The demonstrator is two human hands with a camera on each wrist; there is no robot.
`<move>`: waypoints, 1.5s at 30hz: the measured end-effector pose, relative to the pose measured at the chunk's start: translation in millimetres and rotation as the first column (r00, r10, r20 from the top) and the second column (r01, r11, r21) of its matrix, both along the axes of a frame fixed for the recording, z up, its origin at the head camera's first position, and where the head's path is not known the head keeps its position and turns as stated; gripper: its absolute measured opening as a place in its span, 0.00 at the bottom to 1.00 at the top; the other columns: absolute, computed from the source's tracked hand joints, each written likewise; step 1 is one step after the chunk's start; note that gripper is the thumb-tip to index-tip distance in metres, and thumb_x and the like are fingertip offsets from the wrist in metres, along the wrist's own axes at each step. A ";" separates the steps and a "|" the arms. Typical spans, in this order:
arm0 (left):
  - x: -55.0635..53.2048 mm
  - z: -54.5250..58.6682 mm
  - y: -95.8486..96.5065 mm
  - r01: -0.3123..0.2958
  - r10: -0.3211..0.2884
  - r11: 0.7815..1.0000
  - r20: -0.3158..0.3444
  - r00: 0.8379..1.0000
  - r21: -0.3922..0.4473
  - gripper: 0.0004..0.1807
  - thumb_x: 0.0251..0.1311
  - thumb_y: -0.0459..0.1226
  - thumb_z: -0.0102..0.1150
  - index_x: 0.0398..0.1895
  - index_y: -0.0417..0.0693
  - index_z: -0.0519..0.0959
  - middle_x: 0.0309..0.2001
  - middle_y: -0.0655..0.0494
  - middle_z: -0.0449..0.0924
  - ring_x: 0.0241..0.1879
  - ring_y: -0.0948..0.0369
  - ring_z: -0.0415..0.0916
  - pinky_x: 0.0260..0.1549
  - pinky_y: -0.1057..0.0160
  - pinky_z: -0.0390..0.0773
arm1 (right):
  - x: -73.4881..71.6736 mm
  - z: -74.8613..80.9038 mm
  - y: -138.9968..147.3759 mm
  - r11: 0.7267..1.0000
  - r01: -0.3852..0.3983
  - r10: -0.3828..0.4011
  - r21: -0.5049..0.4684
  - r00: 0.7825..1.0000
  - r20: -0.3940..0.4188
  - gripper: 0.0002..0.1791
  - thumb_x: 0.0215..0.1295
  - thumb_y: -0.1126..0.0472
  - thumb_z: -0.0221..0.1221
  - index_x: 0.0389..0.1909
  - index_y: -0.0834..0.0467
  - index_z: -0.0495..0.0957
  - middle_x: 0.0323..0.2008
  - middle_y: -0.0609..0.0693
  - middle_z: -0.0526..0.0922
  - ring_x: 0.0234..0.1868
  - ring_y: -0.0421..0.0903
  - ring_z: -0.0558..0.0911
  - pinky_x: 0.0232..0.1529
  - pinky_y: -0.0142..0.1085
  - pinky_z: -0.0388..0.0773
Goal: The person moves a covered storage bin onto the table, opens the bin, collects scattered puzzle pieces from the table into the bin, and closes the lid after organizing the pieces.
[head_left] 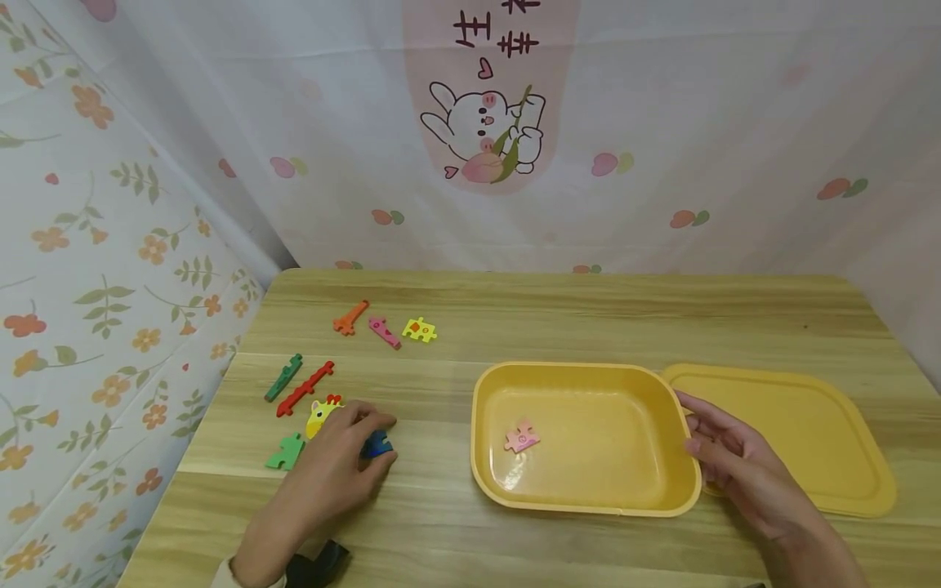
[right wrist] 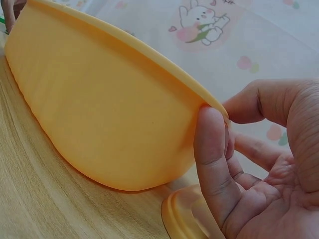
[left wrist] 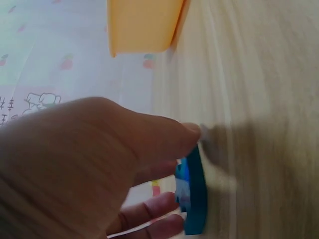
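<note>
My left hand (head_left: 340,459) is low over the left part of the table, thumb and fingers around a blue puzzle piece (head_left: 377,444). In the left wrist view the thumb touches one end of this teal-edged piece (left wrist: 197,199), with fingertips along its side. A yellow giraffe-head piece (head_left: 318,415) and a green piece (head_left: 286,452) lie beside that hand, the giraffe partly hidden by it. With thumb and fingers my right hand (head_left: 742,465) pinches the right rim of a yellow plastic box (head_left: 584,510). Inside the box lies one pink puzzle piece (head_left: 523,438).
Left of the box lie a red piece (head_left: 305,389), a dark green piece (head_left: 283,377), an orange piece (head_left: 350,318), a pink strip (head_left: 385,332) and a yellow piece (head_left: 420,330). The yellow lid (head_left: 801,433) rests right of the box. A curtain hangs behind the table.
</note>
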State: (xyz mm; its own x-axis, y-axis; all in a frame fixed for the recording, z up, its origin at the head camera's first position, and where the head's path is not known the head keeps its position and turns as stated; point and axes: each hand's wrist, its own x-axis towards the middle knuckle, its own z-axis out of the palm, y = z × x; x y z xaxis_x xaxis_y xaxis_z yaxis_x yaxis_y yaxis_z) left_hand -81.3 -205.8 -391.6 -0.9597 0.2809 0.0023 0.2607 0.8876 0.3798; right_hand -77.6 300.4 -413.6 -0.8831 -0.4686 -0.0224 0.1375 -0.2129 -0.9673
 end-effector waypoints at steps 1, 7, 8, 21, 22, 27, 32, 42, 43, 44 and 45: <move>0.3 0.7 -0.6 -0.007 0.007 1.000 0.005 1.000 -0.003 0.20 0.57 0.44 0.72 0.54 0.55 0.83 0.53 0.57 0.77 0.55 0.57 0.75 0.54 0.53 0.81 | -0.1 -0.7 0.1 1.000 -0.005 0.005 -0.006 1.000 -0.004 0.33 0.76 0.78 0.35 0.79 0.58 0.53 0.49 0.48 0.82 0.42 0.39 0.88 0.35 0.34 0.87; -0.3 5.0 -3.0 -0.021 0.022 1.000 0.032 0.999 -0.016 0.18 0.58 0.40 0.72 0.53 0.55 0.83 0.50 0.59 0.78 0.50 0.59 0.75 0.51 0.54 0.81 | -0.9 -3.2 0.5 0.997 -0.047 0.045 -0.056 0.998 -0.031 0.33 0.75 0.79 0.33 0.79 0.60 0.50 0.51 0.50 0.80 0.45 0.43 0.87 0.39 0.37 0.88; -0.7 5.3 -3.3 -0.023 0.024 1.000 0.037 0.999 -0.017 0.17 0.58 0.40 0.71 0.52 0.56 0.84 0.49 0.60 0.78 0.49 0.60 0.75 0.51 0.55 0.81 | -0.7 -3.0 0.2 0.998 -0.044 0.043 -0.053 0.999 -0.029 0.33 0.75 0.79 0.33 0.79 0.60 0.50 0.51 0.50 0.81 0.45 0.43 0.87 0.39 0.37 0.88; -4.3 8.2 0.2 -0.017 0.017 1.000 0.018 1.000 0.016 0.07 0.59 0.35 0.70 0.39 0.56 0.85 0.43 0.62 0.80 0.43 0.64 0.77 0.46 0.58 0.82 | 2.4 0.5 -0.6 1.000 0.013 -0.013 0.019 1.000 -0.005 0.32 0.76 0.77 0.36 0.79 0.58 0.53 0.49 0.47 0.81 0.41 0.36 0.85 0.34 0.34 0.85; -5.3 8.8 1.5 -0.016 0.015 1.000 0.024 1.000 0.016 0.06 0.59 0.35 0.69 0.38 0.56 0.85 0.43 0.62 0.79 0.43 0.64 0.77 0.46 0.59 0.82 | 3.2 0.2 0.0 1.000 0.018 -0.018 0.022 1.000 -0.004 0.32 0.76 0.77 0.36 0.78 0.58 0.53 0.49 0.47 0.81 0.42 0.36 0.85 0.35 0.35 0.85; -10.4 12.5 8.4 0.000 -0.001 1.000 0.093 0.996 0.009 0.05 0.59 0.35 0.69 0.36 0.56 0.85 0.42 0.62 0.79 0.43 0.64 0.78 0.47 0.58 0.83 | 7.8 -1.4 4.0 1.000 0.013 -0.013 0.015 1.000 0.001 0.32 0.76 0.77 0.35 0.78 0.57 0.53 0.49 0.46 0.81 0.45 0.39 0.86 0.40 0.39 0.88; -14.6 17.0 13.3 0.000 0.000 1.000 0.104 0.995 0.005 0.06 0.60 0.36 0.69 0.37 0.57 0.84 0.42 0.61 0.79 0.44 0.64 0.77 0.46 0.58 0.83 | 6.7 -5.1 4.9 1.000 -0.008 0.008 -0.002 1.000 -0.016 0.32 0.76 0.77 0.35 0.79 0.57 0.52 0.52 0.48 0.80 0.48 0.41 0.86 0.43 0.41 0.88; -23.9 28.9 20.0 0.058 -0.059 0.998 0.017 0.998 0.013 0.05 0.62 0.33 0.67 0.39 0.51 0.83 0.43 0.58 0.77 0.42 0.64 0.74 0.43 0.63 0.81 | 2.9 -2.9 0.2 1.000 0.003 -0.003 -0.015 1.000 -0.005 0.32 0.76 0.78 0.36 0.78 0.59 0.52 0.47 0.47 0.82 0.43 0.39 0.86 0.38 0.36 0.87; -24.9 30.9 20.2 0.065 -0.065 0.998 0.006 0.998 0.018 0.06 0.62 0.33 0.67 0.39 0.51 0.83 0.43 0.58 0.78 0.42 0.64 0.75 0.42 0.63 0.81 | 2.5 -1.8 -0.5 1.000 0.002 -0.002 -0.015 1.000 -0.005 0.32 0.76 0.78 0.36 0.78 0.59 0.52 0.47 0.47 0.82 0.44 0.39 0.86 0.39 0.36 0.87; -25.7 32.8 20.6 0.072 -0.072 0.997 -0.001 0.997 0.023 0.06 0.62 0.32 0.67 0.40 0.51 0.83 0.44 0.58 0.78 0.42 0.63 0.75 0.43 0.63 0.82 | 2.2 -1.0 -1.1 1.000 0.004 -0.004 -0.013 1.000 -0.003 0.32 0.76 0.78 0.36 0.78 0.59 0.52 0.48 0.47 0.82 0.44 0.40 0.87 0.39 0.37 0.88; -26.5 34.5 21.2 0.077 -0.077 0.997 -0.005 0.997 0.030 0.06 0.62 0.32 0.67 0.40 0.50 0.83 0.44 0.58 0.79 0.42 0.63 0.76 0.43 0.63 0.82 | 1.8 -0.1 -1.6 1.000 0.008 -0.008 -0.011 1.000 0.000 0.32 0.76 0.78 0.36 0.78 0.59 0.53 0.48 0.47 0.82 0.44 0.39 0.87 0.39 0.37 0.88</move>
State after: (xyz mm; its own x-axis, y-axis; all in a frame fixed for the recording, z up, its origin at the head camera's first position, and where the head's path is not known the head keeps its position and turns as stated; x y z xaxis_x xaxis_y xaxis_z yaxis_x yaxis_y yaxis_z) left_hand -107.8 -184.7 -357.1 -0.9353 0.3535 0.0156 0.3291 0.8529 0.4052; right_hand -75.8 298.8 -413.8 -0.8868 -0.4618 -0.0169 0.1353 -0.2245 -0.9650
